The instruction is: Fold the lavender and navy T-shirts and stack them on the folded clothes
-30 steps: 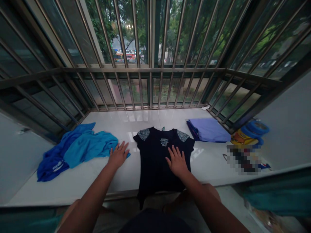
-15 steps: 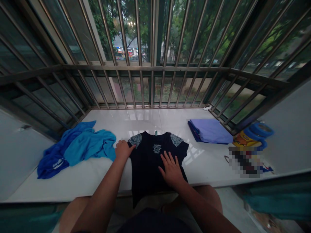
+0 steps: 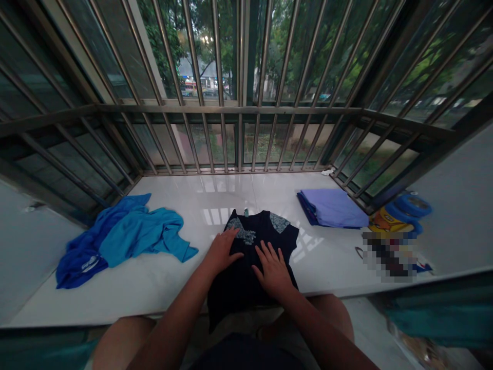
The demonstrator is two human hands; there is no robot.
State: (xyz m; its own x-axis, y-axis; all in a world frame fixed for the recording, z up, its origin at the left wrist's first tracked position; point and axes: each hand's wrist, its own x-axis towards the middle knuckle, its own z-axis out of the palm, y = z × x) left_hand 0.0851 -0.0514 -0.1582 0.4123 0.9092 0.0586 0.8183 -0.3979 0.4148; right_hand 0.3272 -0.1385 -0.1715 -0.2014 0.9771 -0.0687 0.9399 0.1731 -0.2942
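A black short-sleeved T-shirt [image 3: 246, 277] with grey patterned shoulders and a small grey print lies on the white ledge, neck away from me. Its left sleeve and side are folded inward, and the bottom hangs over the front edge. On that folded part rests my left hand [image 3: 223, 252], fingers stretched out and thumb apart. My right hand [image 3: 272, 267] lies flat on the shirt's right half with its fingers spread. The right sleeve is still out to the side.
To the left is a loose heap of blue clothing [image 3: 142, 236]. A folded lilac and navy cloth stack [image 3: 335, 206] sits at the right. Beyond it stands a blue and yellow container [image 3: 396, 216], near a blurred-out item. Metal window bars [image 3: 241, 139] close off the back of the white ledge [image 3: 162, 288].
My left hand has moved right, bringing the shirt's left sleeve and side inward over its front. The right hand stays in place. More of the light-blue garment now shows.
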